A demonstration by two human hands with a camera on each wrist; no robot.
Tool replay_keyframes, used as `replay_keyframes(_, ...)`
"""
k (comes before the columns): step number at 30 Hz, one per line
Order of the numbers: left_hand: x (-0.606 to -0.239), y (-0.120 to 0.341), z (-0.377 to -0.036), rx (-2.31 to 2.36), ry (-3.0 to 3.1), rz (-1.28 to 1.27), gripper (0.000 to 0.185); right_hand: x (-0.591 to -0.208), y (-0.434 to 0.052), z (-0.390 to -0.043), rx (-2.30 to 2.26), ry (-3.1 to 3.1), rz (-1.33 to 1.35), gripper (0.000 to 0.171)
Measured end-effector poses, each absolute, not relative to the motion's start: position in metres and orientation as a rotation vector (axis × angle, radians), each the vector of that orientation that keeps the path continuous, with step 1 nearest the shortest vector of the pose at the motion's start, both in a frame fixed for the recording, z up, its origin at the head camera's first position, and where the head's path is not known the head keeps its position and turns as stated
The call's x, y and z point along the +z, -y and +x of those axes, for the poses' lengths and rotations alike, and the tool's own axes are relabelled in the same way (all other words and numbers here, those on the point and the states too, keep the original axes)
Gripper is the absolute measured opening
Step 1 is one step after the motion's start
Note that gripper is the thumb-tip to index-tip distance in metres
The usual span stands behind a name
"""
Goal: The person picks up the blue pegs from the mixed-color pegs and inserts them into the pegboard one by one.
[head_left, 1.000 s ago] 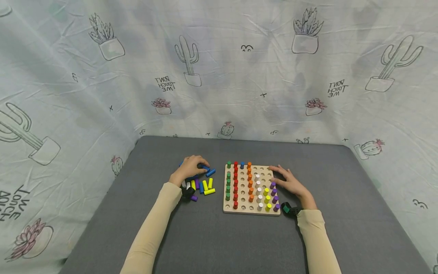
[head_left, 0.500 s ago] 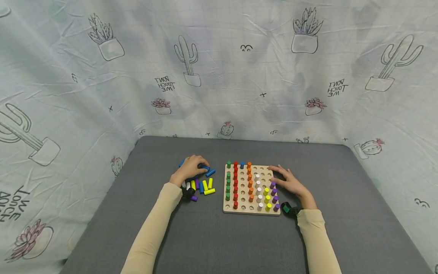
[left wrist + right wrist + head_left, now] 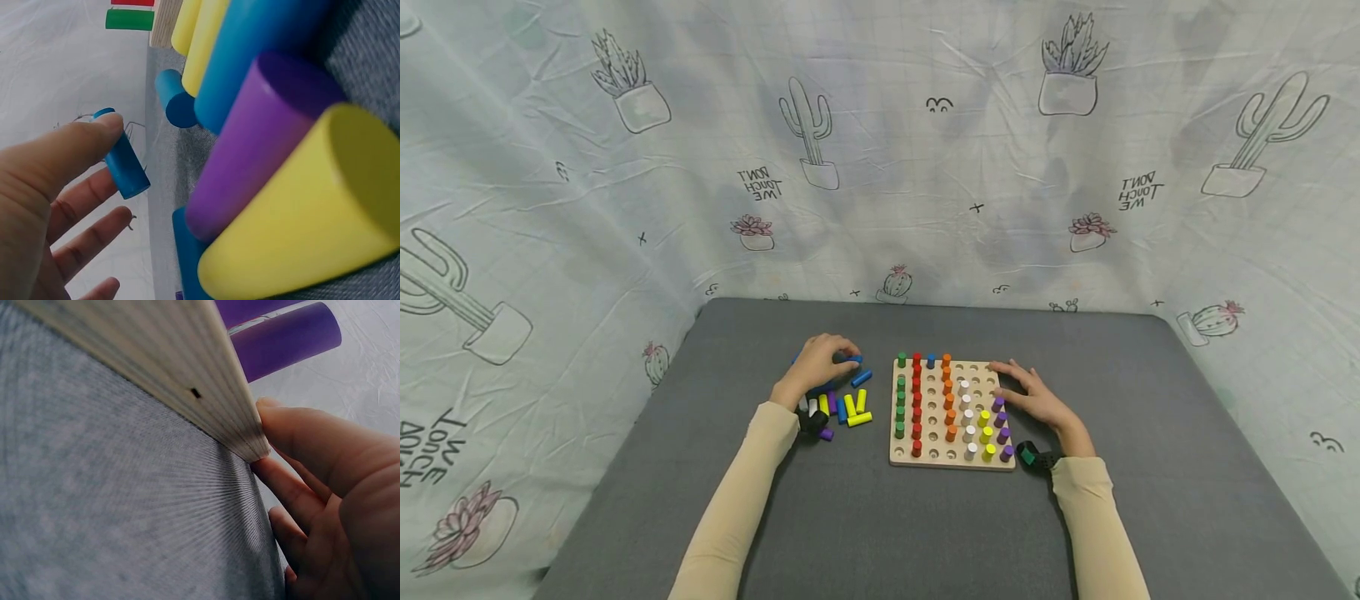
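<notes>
Pegboard part filled, one blue peg in my hand.

Left of the pegboard (image 3: 951, 414), my left hand (image 3: 817, 369) pinched a blue peg (image 3: 122, 162) above the loose pegs (image 3: 848, 407); green, red, orange, white, yellow and purple pegs already stood in the pegboard, with one blue and many holes empty. My right hand (image 3: 1037, 402) lay flat, fingers straight, against the pegboard's right edge. The grey tabletop (image 3: 925, 525) sat inside a cactus-print cloth (image 3: 880, 150).
</notes>
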State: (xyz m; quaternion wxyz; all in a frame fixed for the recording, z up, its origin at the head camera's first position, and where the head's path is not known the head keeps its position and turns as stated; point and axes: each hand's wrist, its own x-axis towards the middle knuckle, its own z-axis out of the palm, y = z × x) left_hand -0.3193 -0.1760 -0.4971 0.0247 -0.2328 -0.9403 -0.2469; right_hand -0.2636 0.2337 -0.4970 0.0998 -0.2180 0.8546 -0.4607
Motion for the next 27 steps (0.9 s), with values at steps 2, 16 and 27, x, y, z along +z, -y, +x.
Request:
replay_keyframes(2,-0.497,0.175,-0.319,-0.773,2.9,-0.716,0.017,-0.497,-0.234,-0.264,-1.36,-2.527,-0.641,0.05)
replay_keyframes(16,-0.491,0.168,-0.315,-0.799,2.889,-0.691,0.017,-0.5,-0.233,-0.261,-1.368,-2.538,-0.641,0.05)
replay_keyframes(27,-0.49,0.159,-0.31,-1.005,2.838,-0.688,0.016,-0.5,-0.232,-0.26,-1.36,-2.544,-0.628,0.05)
